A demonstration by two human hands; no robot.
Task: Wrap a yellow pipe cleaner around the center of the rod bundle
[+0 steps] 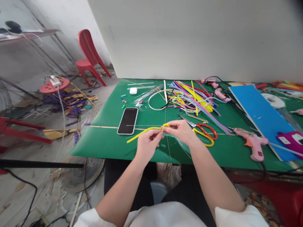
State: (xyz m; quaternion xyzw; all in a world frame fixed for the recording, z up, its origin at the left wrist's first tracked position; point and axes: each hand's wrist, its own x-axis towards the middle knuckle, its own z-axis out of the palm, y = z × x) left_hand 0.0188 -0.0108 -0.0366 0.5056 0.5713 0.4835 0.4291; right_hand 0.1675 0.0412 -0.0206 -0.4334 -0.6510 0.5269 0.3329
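Observation:
My left hand (148,142) and my right hand (181,131) meet over the front of the green table. Between them is a yellow pipe cleaner (139,135), its loose end trailing to the left. Where my fingertips come together, the yellow strand is bunched around several thin wires (168,146) that stick out in different directions. My left fingers are closed on the strand and wires, and my right fingers pinch the bunched part. Scissors (205,132) with red and yellow handles lie just right of my right hand. A phone (127,121) lies to the left.
A pile of coloured pipe cleaners (199,96) lies behind my hands, beside a white headband (151,100) and loose wires (148,94). At right are a pink glue gun (253,142), a blue board (260,116) and a tape roll (273,101). A white panel (201,41) stands behind the table.

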